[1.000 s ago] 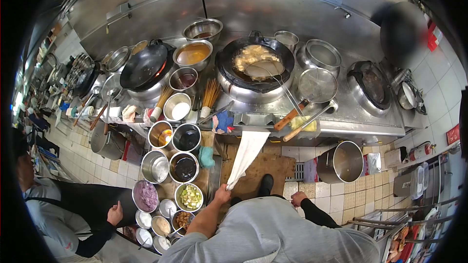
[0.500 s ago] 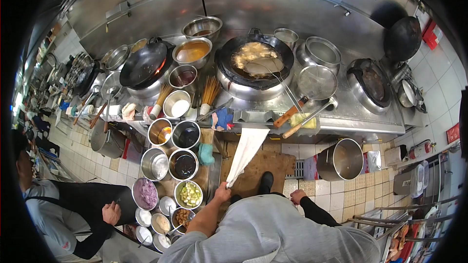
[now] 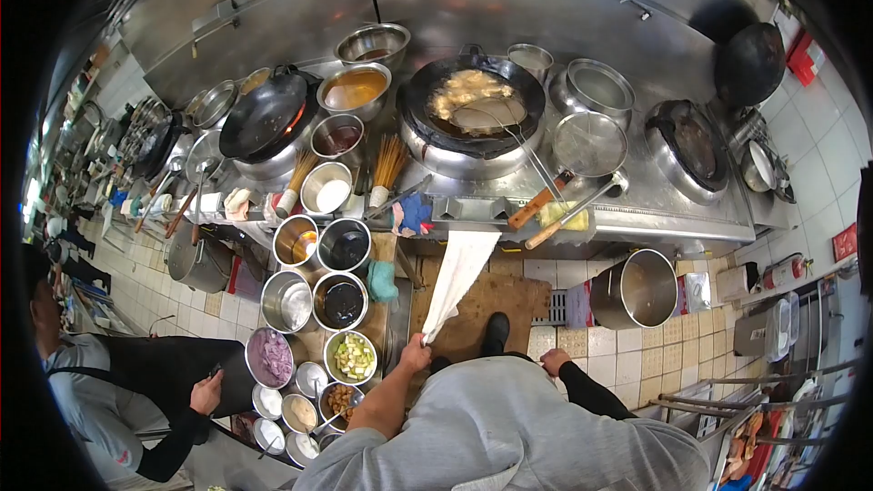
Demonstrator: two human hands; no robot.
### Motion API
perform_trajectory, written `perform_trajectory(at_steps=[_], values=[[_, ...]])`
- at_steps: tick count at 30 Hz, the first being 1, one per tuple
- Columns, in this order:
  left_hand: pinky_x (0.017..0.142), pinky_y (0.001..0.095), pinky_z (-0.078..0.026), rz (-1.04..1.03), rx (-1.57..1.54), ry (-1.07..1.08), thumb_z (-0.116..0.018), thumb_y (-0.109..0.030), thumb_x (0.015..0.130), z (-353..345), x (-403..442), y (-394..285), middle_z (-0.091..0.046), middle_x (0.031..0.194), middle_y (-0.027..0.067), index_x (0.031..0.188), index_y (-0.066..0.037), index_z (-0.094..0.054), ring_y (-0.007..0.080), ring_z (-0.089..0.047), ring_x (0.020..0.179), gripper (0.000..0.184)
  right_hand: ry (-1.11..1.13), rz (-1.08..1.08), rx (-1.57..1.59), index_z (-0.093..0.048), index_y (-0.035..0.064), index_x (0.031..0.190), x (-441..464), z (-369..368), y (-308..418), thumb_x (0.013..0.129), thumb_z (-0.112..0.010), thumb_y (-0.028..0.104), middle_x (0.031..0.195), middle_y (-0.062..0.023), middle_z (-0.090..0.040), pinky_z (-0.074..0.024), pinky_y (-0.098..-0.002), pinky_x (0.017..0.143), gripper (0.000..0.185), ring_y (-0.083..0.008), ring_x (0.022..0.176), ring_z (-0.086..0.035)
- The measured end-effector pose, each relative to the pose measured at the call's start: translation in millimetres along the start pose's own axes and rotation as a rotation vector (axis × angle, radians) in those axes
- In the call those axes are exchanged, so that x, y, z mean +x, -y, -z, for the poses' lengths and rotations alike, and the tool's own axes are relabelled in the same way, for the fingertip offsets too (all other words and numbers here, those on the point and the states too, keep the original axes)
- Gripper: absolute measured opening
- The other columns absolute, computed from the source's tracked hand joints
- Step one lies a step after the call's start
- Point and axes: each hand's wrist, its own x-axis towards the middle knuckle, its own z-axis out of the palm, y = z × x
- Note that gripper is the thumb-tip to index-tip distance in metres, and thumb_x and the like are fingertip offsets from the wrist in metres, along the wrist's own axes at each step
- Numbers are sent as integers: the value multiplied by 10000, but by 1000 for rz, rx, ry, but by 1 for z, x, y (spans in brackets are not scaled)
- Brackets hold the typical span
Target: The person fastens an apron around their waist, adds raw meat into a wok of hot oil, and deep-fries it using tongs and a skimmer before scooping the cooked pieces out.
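My left hand (image 3: pixel 416 354) grips the lower end of a long white towel (image 3: pixel 452 282), which stretches up to the stove's front edge. My right hand (image 3: pixel 554 361) hangs low beside my body with its fingers curled in, and nothing shows in it. Pale pieces of food (image 3: pixel 473 86) bubble in the oil of a black wok (image 3: pixel 430 138) on the burner ahead. A wire strainer (image 3: pixel 491 114) rests in that wok, its wooden handle (image 3: pixel 529 209) lying over the stove edge, untouched. Beside it lies a ladle (image 3: pixel 571 220) with a wooden handle.
Steel pots of sauces, chopped onion (image 3: pixel 270 356) and cut green vegetable (image 3: pixel 351 356) line my left. Another wok (image 3: pixel 264 118) sits over flame. A large stockpot (image 3: pixel 635 289) stands on the floor at right. A co-worker's hand (image 3: pixel 206 391) holds a small dark object at far left.
The view has shifted slightly. The co-worker's hand has turned, and a small dark object now shows in it. My hands stay in place, the left still on the towel.
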Motion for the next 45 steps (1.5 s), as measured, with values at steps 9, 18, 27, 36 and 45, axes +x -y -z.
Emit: perform_trajectory(at_steps=[9, 18, 27, 36, 45], values=[[708, 411, -569, 11, 1, 16, -567, -160, 878, 4, -3, -7, -689, 908, 165, 1315, -81, -489, 269, -718, 716, 450, -7, -10, 31, -713, 123, 805, 7, -17, -5, 790, -684, 273, 887, -112, -727, -563, -453, 789, 153, -325, 930, -704], [740, 416, -567, 35, -5, 26, -576, -159, 883, 6, -4, -8, -689, 920, 182, 1321, -90, -481, 285, -723, 736, 454, 7, -134, 336, -708, 134, 798, 18, -35, -11, 774, -702, 282, 879, -99, -728, -565, -449, 782, 150, -318, 926, -706], [752, 411, -572, 74, -20, 39, -584, -155, 893, 6, 1, -6, -679, 981, 183, 1324, -87, -474, 283, -724, 772, 450, 23, -21, 31, -758, 98, 909, 15, -10, -2, 794, -691, 240, 953, -143, -737, -551, -438, 889, 194, -321, 999, -698], [737, 405, -574, 55, -41, 35, -584, -140, 884, 9, -5, -13, -683, 937, 190, 1294, -71, -486, 282, -721, 744, 428, 51, 14, -42, -757, 91, 920, 12, 10, 5, 802, -669, 195, 1015, -134, -736, -558, -421, 892, 180, -313, 994, -706], [728, 417, -563, 0, 13, 21, -584, -153, 882, 10, -4, -9, -691, 897, 177, 1276, -53, -488, 277, -723, 721, 417, 55, -12, 67, -728, 109, 820, 24, -15, -8, 751, -690, 305, 884, -130, -729, -560, -464, 794, 212, -328, 929, -704]])
